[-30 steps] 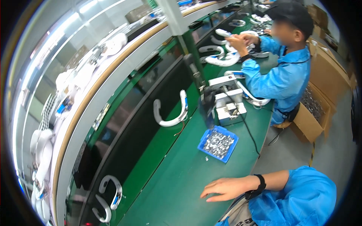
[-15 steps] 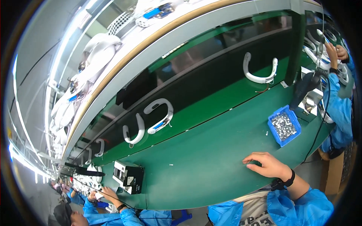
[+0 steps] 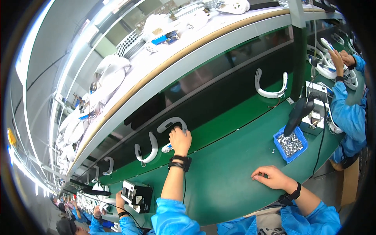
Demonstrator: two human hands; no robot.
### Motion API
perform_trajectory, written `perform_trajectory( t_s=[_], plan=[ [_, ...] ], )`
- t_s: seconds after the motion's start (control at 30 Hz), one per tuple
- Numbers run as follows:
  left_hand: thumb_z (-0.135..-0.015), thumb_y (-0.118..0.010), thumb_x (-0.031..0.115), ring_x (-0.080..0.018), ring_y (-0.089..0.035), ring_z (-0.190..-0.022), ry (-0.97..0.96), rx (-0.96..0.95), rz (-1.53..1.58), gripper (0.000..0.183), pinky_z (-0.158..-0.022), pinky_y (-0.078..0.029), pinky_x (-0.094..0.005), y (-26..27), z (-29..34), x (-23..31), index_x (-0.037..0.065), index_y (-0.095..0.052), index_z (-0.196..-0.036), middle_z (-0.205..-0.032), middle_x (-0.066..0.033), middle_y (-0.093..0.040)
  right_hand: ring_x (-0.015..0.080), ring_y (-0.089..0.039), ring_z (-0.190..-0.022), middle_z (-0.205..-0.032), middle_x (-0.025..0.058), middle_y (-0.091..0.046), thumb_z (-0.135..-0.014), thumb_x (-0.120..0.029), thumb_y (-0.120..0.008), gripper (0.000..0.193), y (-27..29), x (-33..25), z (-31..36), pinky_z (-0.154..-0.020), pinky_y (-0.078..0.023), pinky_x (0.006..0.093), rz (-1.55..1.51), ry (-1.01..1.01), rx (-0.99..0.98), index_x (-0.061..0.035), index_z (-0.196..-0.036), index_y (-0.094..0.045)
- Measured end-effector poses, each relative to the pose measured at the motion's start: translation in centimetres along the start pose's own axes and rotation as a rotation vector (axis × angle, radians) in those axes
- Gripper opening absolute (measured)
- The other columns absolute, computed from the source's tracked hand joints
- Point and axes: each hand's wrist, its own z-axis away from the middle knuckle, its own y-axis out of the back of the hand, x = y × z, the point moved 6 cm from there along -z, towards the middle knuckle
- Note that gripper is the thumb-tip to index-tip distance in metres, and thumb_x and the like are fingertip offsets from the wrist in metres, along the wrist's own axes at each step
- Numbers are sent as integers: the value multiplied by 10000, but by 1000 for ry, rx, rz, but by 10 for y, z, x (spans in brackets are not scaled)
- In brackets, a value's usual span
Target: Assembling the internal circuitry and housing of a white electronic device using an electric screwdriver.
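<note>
My left hand (image 3: 181,141) reaches to the back of the green bench, its fingers closed over one side of a white U-shaped neckband (image 3: 167,122). A blue part shows at the band's lower end; the fingertips are partly hidden. Low over the bench's right side, my right hand (image 3: 271,177) is loosely curled, thumb and fingers slightly apart, holding nothing. Beyond it stands a blue bin (image 3: 300,152) of small metal pieces, with a few loose ones beside it.
Other white neckbands (image 3: 271,94) (image 3: 147,152) lean along the back. A black box-shaped device (image 3: 137,196) stands at left, a grey one (image 3: 315,119) at right with a black cable. Overhead runs a shelf (image 3: 219,37) loaded with white parts. Co-workers' arms (image 3: 340,92) show at both sides.
My left hand has come into view and reached out onto the neckband. My right hand stays in about the same place, its thumb nearer the fingers. The view has shifted slightly.
</note>
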Motion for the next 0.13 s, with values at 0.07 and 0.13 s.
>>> perform_trajectory(
  t_s=[0.07, 0.13],
  plan=[
    [-873, -753, 421, -416, -673, -1028, 95, -30, -143, 576, -879, -546, -551, -37, -22, -4, -27, -570, -1185, -1102, -216, -677, 205, -724, -847, -1005, 91, -779, -1003, -142, -661, 169, -1, -1, -1, -732, -555, 333, 17, 1, -2, -51, -1127, -730],
    [-884, -754, 496, -408, -680, -1069, 231, -99, -178, 734, -904, -552, -547, -78, -32, -16, -52, -511, -1307, -1139, -214, -683, 210, -731, -858, -1011, 98, -781, -1004, -150, -665, 170, 0, 1, -2, -756, -569, 333, 30, -5, -14, -58, -1132, -730]
  ],
)
